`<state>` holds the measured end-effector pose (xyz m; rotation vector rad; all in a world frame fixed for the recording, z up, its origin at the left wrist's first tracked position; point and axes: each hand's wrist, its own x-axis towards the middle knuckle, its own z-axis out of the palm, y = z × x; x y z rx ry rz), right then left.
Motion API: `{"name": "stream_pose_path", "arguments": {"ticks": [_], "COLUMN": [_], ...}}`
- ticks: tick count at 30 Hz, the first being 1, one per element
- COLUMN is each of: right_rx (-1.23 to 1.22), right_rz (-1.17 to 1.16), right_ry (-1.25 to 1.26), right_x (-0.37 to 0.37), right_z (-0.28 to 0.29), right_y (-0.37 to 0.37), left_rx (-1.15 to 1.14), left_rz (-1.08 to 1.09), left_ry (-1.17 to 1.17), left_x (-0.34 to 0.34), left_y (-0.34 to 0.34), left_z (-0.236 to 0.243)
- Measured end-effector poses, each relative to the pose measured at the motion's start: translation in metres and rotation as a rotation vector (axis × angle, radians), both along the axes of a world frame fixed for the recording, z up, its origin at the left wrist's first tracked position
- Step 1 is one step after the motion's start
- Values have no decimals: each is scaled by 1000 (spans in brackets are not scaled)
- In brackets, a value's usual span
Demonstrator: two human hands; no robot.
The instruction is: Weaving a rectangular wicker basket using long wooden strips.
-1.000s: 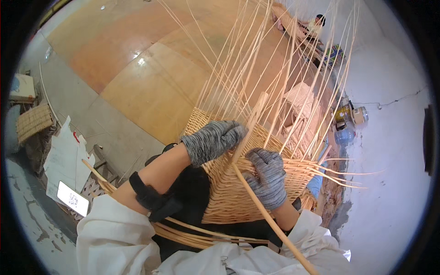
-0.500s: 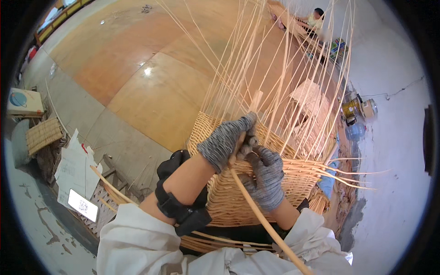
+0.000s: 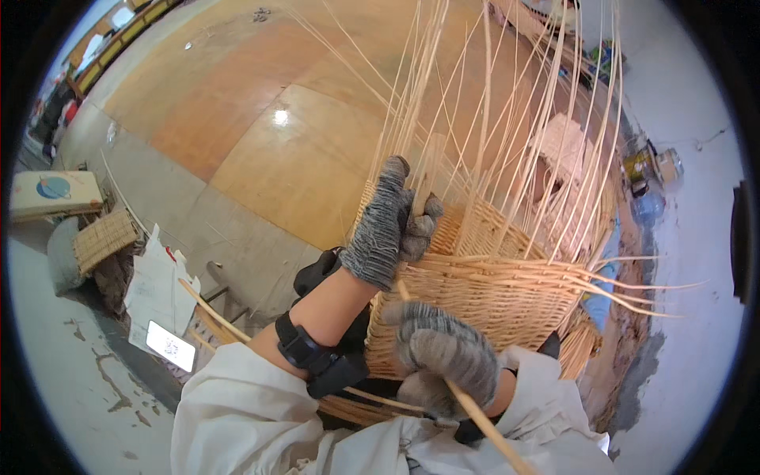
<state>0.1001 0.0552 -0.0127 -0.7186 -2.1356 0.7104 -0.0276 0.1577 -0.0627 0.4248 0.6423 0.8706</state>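
Note:
A woven wicker basket [image 3: 507, 305] rests before me, with long upright willow rods [image 3: 484, 95] rising from its weave. My left hand [image 3: 392, 226], in a grey knitted glove, is closed at the basket's left near edge around a flat pale wooden strip [image 3: 433, 158], whose top shows above the fingers. A thick peeled rod [image 3: 495, 439] runs from below that hand toward the lower edge. My right hand [image 3: 447, 360], also gloved, is wrapped round this rod in front of the basket's near wall. Whether rod and strip join is hidden inside the left hand.
Loose rod ends [image 3: 633, 289] stick out past the basket's right corner. At left lie a white sheet [image 3: 158, 277], a phone [image 3: 170, 346] with a lit screen, a woven mat piece [image 3: 105, 240] and a box [image 3: 55, 192]. A water bottle [image 3: 649, 206] stands by the right wall.
My right hand has come down and toward me from beside the left hand, and is now round the thick rod. The left hand has turned more upright. The whole view has shifted slightly.

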Motion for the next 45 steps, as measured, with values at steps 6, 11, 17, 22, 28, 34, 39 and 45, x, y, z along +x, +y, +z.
{"name": "stream_pose_path", "arguments": {"ticks": [6,11,17,22,28,34,39,45], "right_rx": [-315,-711,-792,-732,-935,-491,-62,-372], "right_rz": [-43,-559,-552,-542,-301,-374,-563,-448], "right_ry": [1030,1173,1145,1154,1177,404,-483,840], "right_x": [19,35,34,29,49,88,20,48], "right_z": [-40,-60,-50,-65,-43,11,6,-20], "right_y": [17,44,49,50,43,97,197,105], "left_rx": [-72,-46,80,710,436,464,339,346], "left_rz": [62,69,-54,-268,-297,-158,-19,-51], "left_ry": [40,22,-109,576,624,851,873,870], "left_x": [5,3,-13,-33,-26,-14,-8,-19], "left_y": [-1,2,0,-10,-11,-21,-25,-21], "left_z": [-1,-10,-13,-7,-3,-9,-10,-24]}}
